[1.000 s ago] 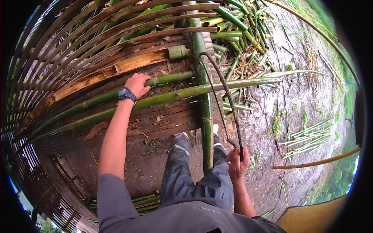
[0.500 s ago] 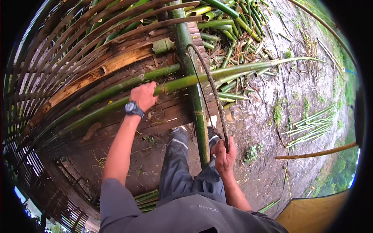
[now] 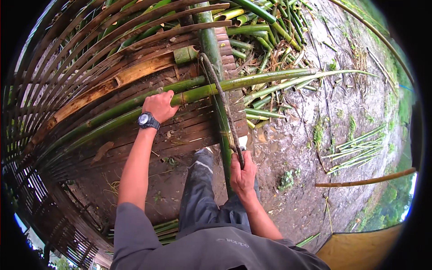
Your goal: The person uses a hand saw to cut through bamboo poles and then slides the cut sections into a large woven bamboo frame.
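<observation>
My left hand [image 3: 159,107], with a watch on its wrist, is closed on a long green bamboo pole [image 3: 265,78]. The pole lies across an upright-running thick bamboo rail [image 3: 220,118] and reaches out to the right. My right hand [image 3: 243,176] grips the lower end of a bow saw [image 3: 221,92] with a bent dark stick for a frame. Its thin blade is hard to make out beside the stick. The saw crosses over the pole at the rail. A second green bamboo pole [image 3: 148,96] lies just beyond the held one.
Under the poles is a slatted platform [image 3: 189,128]. Curved slats [image 3: 90,49] rise at the left. Cut bamboo pieces [image 3: 265,36] are heaped at the far side, and thin green strips [image 3: 355,148] lie on muddy ground at right. A brown pole [image 3: 364,178] juts in from the right.
My right hand and the saw have moved away from me and slightly left. My left hand has shifted a little left, still on the pole.
</observation>
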`<state>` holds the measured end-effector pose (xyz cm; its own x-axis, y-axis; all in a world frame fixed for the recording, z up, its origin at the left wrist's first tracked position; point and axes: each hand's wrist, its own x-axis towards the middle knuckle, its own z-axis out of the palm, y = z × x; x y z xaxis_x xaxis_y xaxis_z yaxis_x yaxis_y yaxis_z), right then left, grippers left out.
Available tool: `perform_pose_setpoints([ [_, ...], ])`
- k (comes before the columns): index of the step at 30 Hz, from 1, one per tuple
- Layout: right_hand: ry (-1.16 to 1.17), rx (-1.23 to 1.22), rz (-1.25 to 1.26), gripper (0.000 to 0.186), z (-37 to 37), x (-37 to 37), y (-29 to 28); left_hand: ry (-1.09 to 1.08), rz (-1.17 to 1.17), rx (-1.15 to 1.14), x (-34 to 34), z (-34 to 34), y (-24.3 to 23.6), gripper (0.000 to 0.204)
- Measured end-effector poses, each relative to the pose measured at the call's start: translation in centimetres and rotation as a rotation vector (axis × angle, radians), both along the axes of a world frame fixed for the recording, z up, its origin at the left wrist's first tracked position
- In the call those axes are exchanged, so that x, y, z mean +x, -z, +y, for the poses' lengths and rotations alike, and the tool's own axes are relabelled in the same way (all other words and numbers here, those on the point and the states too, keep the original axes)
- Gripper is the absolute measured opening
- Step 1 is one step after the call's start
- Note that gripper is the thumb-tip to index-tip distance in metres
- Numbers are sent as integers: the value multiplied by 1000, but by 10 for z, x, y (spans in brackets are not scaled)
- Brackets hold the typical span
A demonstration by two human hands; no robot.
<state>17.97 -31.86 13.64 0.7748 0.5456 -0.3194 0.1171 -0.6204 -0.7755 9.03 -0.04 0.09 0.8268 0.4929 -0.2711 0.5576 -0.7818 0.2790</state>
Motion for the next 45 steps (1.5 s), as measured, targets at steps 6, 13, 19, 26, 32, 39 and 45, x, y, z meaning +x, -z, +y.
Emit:
perform_pose_setpoints([
  [6,2,-8,-10,17,6,-1,2,-8,3,-10,-1,1,-1,48],
  [13,32,16,5,19,15,-4,4,6,-31,-6,0,0,-5,42],
  [19,48,-4,51,17,16,-3,-1,-4,-8,-21,0,2,-4,45],
  [26,20,-32,52,14,-2,-6,-6,-2,-62,0,-2,1,-1,46],
  [32,15,43,-8,12,29,10,32,-12,-102,27,0,-9,-1,38],
  [39,89,-25,-74,13,-85,23,16,58,-409,-178,41,-109,-30,42],
  [45,161,-54,-41,20,-128,55,24,113,-455,-185,61,-158,-22,44],
])
